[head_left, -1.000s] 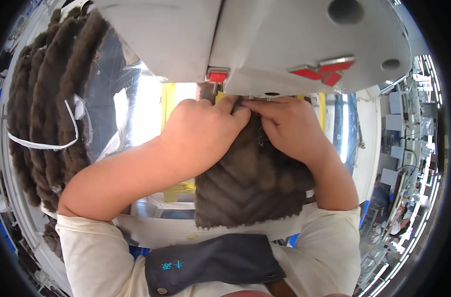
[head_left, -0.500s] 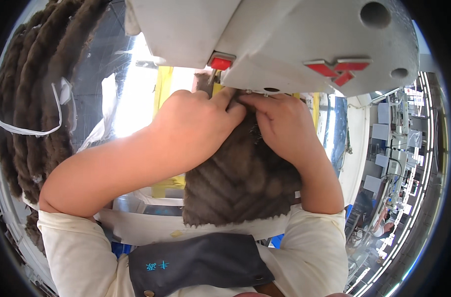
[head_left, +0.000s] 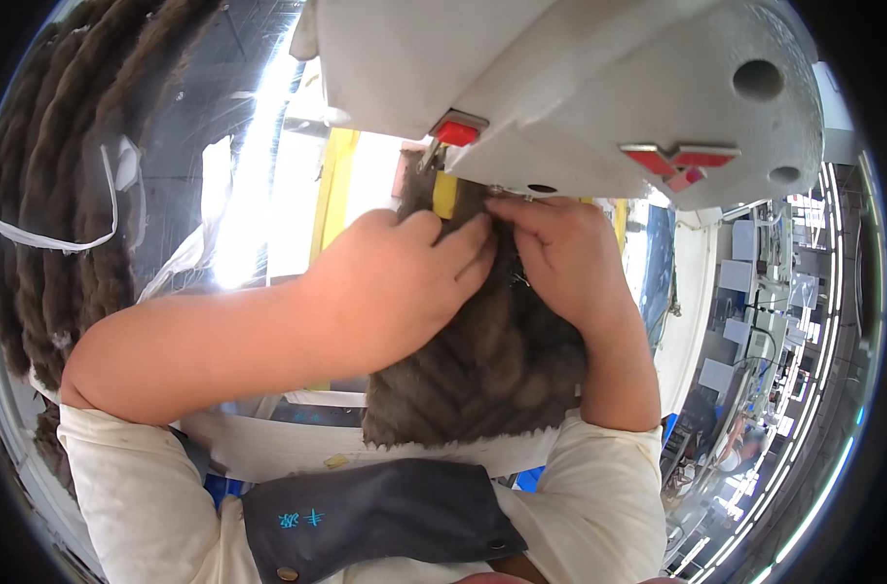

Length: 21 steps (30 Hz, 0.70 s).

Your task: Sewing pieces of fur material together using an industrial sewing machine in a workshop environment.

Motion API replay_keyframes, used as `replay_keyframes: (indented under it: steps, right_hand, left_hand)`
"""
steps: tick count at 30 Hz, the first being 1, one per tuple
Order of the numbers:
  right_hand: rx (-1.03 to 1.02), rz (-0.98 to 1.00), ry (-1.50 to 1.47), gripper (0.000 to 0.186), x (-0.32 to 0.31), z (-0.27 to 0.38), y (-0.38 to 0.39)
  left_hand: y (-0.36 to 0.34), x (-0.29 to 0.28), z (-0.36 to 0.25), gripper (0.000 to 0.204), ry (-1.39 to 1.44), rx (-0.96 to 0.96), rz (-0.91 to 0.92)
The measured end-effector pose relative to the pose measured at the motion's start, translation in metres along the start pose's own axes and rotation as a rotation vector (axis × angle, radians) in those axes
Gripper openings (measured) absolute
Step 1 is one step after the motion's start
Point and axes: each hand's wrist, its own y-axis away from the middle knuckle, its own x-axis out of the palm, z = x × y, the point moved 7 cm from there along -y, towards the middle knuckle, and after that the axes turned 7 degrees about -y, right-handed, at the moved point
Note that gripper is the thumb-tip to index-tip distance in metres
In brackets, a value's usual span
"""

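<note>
A dark brown fur piece (head_left: 482, 375) runs from beneath the white machine head (head_left: 560, 88), which looks like a sewing machine, down toward my lap. Its lower edge is ragged. My left hand (head_left: 409, 277) lies on the fur's left side, fingers bent and gripping it just below a small yellow part (head_left: 445, 195). Opposite it, my right hand (head_left: 565, 253) pinches the fur's edge close under the machine head. The fingertips of both hands are partly hidden. A red part on a metal lever (head_left: 456, 133) sits above the yellow one.
Long rolls of brown fur (head_left: 64, 195) lie at the far left, with a white strip (head_left: 54, 241) across them. A glossy work surface (head_left: 190, 127) reflects bright light. White cloth (head_left: 268, 443) hangs along the near edge. Workstations (head_left: 740, 321) and a person appear at the far right.
My left hand has drawn back toward me from the machine, showing more of the yellow part and the fur beneath it. My right hand stays at the fur's edge. The whole view has shifted slightly.
</note>
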Motion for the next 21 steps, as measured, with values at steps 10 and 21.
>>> replay_keyframes:
  steps: [10,21]
  right_hand:
    - [-0.028,-0.036,-0.066,0.027,-0.006,-0.01,-0.001]
    - [0.029,-0.029,-0.082,0.028,-0.005,-0.012,-0.003]
  left_hand:
    - [-0.003,0.001,-0.009,0.06,0.051,-0.011,0.051]
    - [-0.005,-0.003,-0.008,0.052,0.067,-0.028,0.075]
